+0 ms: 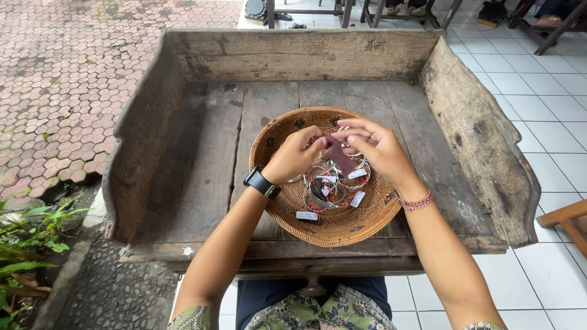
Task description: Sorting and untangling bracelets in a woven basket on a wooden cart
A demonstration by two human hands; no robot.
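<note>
A round woven basket sits on a weathered wooden table and holds several metal bangles with small white tags. My left hand, with a black watch on its wrist, and my right hand, with a red thread bracelet on its wrist, meet above the basket. Together they pinch a small dark reddish-brown piece, which hangs between the fingertips. A thin metal bangle also seems to be caught in my right fingers, but I cannot tell for sure.
The wooden table has raised boards on its left, back and right sides. Red hexagonal paving lies to the left, white floor tiles to the right. Chair legs stand beyond the table at the top; green plants grow at the lower left.
</note>
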